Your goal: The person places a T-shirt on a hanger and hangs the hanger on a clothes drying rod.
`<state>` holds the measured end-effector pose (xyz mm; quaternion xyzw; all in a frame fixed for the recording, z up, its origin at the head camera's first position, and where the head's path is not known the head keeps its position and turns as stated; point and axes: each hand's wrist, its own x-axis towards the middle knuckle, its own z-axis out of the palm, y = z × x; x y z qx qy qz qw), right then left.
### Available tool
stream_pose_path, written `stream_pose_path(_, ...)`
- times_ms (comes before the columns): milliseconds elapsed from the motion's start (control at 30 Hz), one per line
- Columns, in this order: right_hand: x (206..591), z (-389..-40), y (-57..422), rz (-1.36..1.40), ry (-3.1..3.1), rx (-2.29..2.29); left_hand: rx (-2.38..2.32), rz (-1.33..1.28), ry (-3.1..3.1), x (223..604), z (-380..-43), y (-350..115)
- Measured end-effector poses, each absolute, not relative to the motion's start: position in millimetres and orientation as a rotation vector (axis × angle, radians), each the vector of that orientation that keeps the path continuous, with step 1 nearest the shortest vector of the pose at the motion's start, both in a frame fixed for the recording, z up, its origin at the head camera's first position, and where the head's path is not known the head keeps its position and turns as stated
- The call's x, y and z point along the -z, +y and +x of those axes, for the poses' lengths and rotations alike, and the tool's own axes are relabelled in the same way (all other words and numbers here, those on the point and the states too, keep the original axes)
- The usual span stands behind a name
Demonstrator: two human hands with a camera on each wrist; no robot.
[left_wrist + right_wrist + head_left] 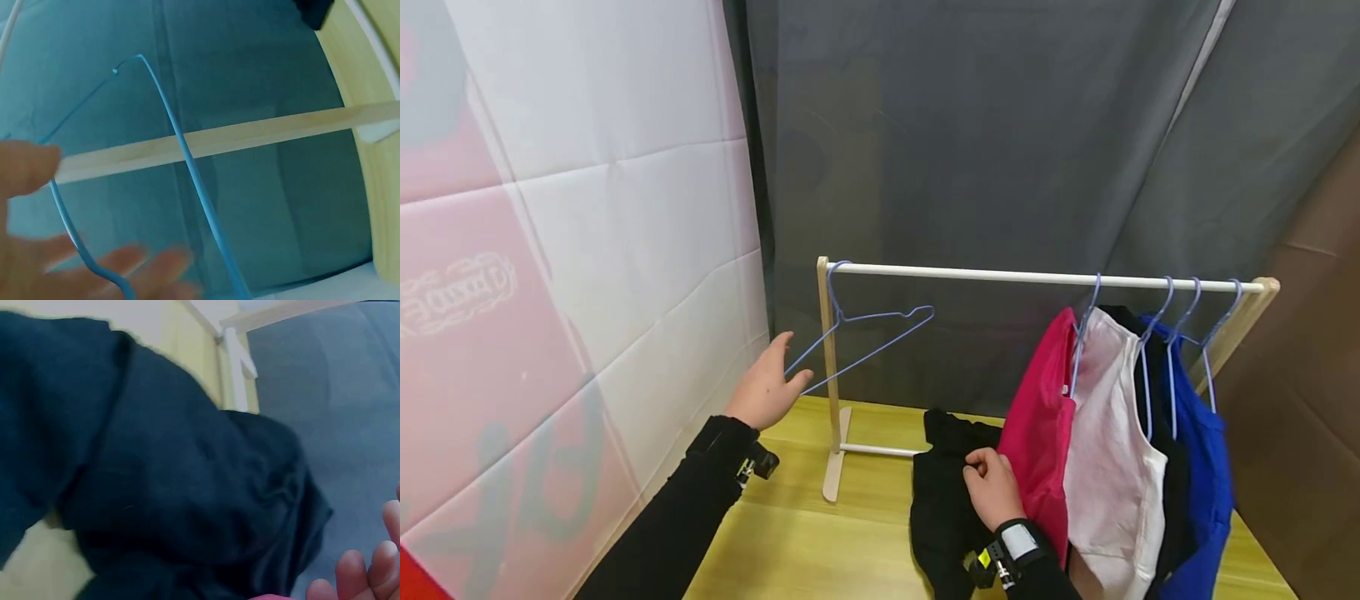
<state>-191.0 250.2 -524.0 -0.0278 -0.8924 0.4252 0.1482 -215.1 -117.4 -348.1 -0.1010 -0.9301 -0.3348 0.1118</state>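
A bare blue wire hanger (880, 315) hangs from the left end of the rack's white rail, tilted toward my left hand (769, 385). That hand is spread at the hanger's near end; in the left wrist view the blue wire (201, 187) runs between the thumb (28, 167) and the blurred fingers. My right hand (994, 487) hovers with loosely bent fingers over a black garment (943, 508) lying on the table, beside a hanging pink garment (1037, 433). The right wrist view has the rumpled black cloth (169, 462) in the middle and only fingertips (353, 572) at lower right.
On the wooden rack's rail (970, 272), a white sleeveless top (1108, 467), a black garment and a blue garment (1206, 467) hang at the right on blue hangers. The rack stands on a yellow wood-grain table (790, 533). A printed sheet (647, 225) borders the left, grey curtain (962, 142) behind.
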Motion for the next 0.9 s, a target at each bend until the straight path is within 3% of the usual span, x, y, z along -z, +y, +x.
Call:
stream_pose_path(433,548.7,-188.5,239.0,-0.071,-2.593,-1.261,1.598,-0.390,-2.897,367.2,-211.1,-117.7)
stream_pose_path(733,556.8,-191.9,237.1,-0.064,-2.607,-1.284,1.560,-0.388,-2.601,384.0,-206.8,-108.0)
stream_pose_path(900,555.7,-198.5,233.0,-0.004,-2.571,-1.252,1.643,-0.406,-2.513,408.4,-188.5,-87.9)
